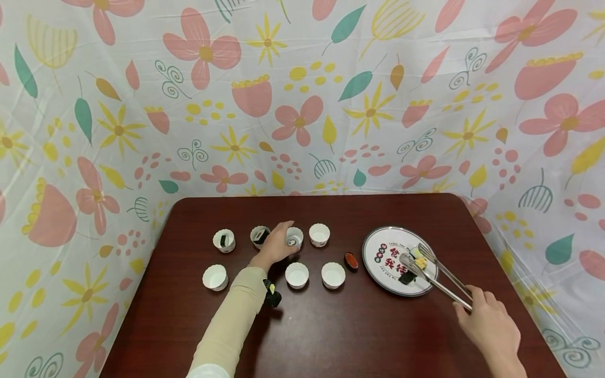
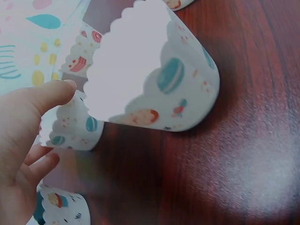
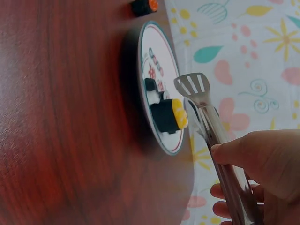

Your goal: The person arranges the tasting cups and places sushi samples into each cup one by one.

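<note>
My left hand [image 1: 275, 245] grips a white scalloped paper baking cup [image 1: 295, 237] in the back row, thumb and fingers on either side of it. A small sushi piece shows inside that cup. In the right wrist view, my right hand [image 3: 265, 161] holds metal tongs [image 3: 213, 126] with a slotted end. The tongs' ends are over the white round plate [image 1: 378, 270]. On the plate lie a yellow-topped sushi piece [image 3: 168, 115] and a dark seaweed-wrapped piece [image 1: 407, 277]. Whether the tongs touch any piece, I cannot tell.
Two cups [image 1: 224, 247] [image 1: 255, 231] left of my hand hold dark sushi pieces. Other white cups [image 1: 319, 239] [image 1: 296, 278] [image 1: 333, 278] [image 1: 215, 281] stand around on the dark wooden table [image 1: 331, 331]. An orange-topped sushi [image 1: 351, 261] lies left of the plate. A flowered curtain [image 1: 302, 105] hangs behind.
</note>
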Demonstrator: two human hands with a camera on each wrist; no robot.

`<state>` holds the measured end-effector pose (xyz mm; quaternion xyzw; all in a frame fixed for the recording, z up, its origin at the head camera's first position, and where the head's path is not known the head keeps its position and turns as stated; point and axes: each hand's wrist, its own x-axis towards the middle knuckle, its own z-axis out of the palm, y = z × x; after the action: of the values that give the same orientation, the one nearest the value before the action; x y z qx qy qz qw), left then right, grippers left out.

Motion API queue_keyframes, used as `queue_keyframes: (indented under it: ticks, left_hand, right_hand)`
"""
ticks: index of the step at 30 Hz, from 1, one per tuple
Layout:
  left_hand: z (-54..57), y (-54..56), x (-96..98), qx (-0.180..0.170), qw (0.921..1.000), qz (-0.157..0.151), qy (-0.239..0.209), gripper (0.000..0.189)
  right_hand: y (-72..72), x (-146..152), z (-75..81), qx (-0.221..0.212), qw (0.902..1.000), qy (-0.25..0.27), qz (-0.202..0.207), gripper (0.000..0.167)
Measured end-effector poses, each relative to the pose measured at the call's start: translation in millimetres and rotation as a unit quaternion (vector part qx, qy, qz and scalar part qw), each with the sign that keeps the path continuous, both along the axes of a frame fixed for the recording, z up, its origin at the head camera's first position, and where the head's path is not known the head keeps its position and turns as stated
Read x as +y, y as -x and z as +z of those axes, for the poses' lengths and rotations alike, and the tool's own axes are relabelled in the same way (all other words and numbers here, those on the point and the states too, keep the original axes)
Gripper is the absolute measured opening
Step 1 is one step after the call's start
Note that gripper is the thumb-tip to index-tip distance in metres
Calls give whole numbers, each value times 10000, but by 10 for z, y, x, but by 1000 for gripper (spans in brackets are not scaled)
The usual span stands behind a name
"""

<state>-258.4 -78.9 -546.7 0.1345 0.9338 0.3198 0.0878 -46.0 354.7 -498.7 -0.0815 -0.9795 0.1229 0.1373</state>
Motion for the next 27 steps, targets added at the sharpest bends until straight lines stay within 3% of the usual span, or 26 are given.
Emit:
queue_keyframes:
  ticks: [9,13,20,27]
  left_hand:
    - [167,21,160,33,9997,-240,-51,78]
    - [209,53,250,76,9991,-398,78,79]
    - [259,104,415,211,9972,-564,437,79]
    - [249,136,544,267,9908,-660,1152,79]
  right_hand:
    - [-85,59,-21,-154,9999,31,-43,47]
    - [-104,74,-43,-21,10000,3,-35,47]
    - [-122,114,-86,53,10000,-13,-52,47]
    - [-135,116,-97,-31,9999,50,-106,46]
